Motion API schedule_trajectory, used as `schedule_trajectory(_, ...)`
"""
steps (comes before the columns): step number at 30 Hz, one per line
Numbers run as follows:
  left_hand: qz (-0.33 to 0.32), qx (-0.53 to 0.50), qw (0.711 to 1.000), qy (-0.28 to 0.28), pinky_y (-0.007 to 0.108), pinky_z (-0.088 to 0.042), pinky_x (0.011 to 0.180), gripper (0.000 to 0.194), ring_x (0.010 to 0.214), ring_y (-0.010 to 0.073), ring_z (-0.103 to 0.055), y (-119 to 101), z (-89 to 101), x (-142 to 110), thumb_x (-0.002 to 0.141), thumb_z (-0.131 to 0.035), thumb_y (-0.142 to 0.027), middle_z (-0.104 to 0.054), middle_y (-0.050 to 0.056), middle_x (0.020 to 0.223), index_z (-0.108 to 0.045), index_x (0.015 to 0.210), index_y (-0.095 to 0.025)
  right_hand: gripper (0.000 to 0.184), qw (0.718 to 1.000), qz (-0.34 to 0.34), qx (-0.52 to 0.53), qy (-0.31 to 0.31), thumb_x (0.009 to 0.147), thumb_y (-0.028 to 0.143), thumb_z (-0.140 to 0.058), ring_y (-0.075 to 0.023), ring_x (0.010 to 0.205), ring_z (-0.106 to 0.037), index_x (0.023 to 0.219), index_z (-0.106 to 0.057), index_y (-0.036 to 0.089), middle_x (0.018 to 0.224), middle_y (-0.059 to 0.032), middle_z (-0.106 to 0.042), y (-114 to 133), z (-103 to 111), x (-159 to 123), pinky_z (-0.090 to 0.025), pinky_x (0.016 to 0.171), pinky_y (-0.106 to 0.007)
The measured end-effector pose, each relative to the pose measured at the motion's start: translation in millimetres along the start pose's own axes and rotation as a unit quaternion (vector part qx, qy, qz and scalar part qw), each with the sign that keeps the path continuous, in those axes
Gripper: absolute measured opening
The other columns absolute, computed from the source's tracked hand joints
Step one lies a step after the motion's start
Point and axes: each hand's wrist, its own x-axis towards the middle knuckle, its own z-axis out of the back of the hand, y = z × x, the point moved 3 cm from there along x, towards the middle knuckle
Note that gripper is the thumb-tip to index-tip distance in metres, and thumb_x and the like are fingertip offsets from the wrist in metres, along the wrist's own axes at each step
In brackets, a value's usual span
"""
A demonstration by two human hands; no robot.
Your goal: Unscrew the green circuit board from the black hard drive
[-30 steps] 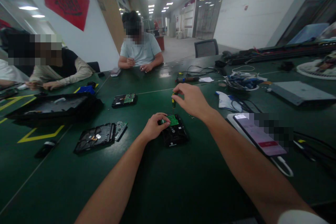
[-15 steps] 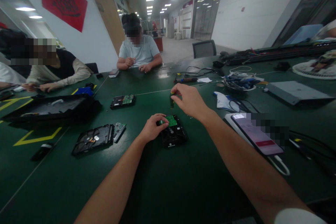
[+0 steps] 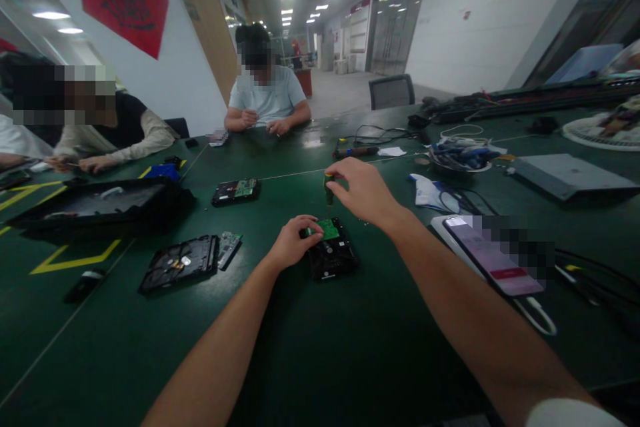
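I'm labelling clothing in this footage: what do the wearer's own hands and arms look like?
The left hand and right hand are ungloved, with no rings, watch or wristband visible. The left forearm and right forearm are bare. A white, rounded patch, probably a sleeve, shows on the right arm at the picture's bottom edge.

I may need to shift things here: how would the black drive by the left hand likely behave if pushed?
The black drive would probably slide rather than tip, since it lies flat and low on the table. Its boxy build suggests it is stiff. The exposed green circuit board on it may be the fragile part.
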Motion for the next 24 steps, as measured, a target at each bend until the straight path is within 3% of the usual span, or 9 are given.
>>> schedule_trajectory(24, 0.005, 0.003, 1.000, 0.003, 0.047, -0.043, 0.110, 0.007, 0.121, 0.0280, -0.064, -4.2, 1.5, -1.1, 0.087, -0.072, -0.024, -0.069, 0.010, 0.125, -0.076, 0.093, -0.021, 0.018, 1.000, -0.016, 0.015, 0.004, 0.088, 0.013, -0.067, -0.0235, 0.097, -0.067, 0.106, -0.067, 0.017, 0.108, -0.0098, -0.072, 0.8, 0.4, -0.1, -0.052, 0.091, -0.037)
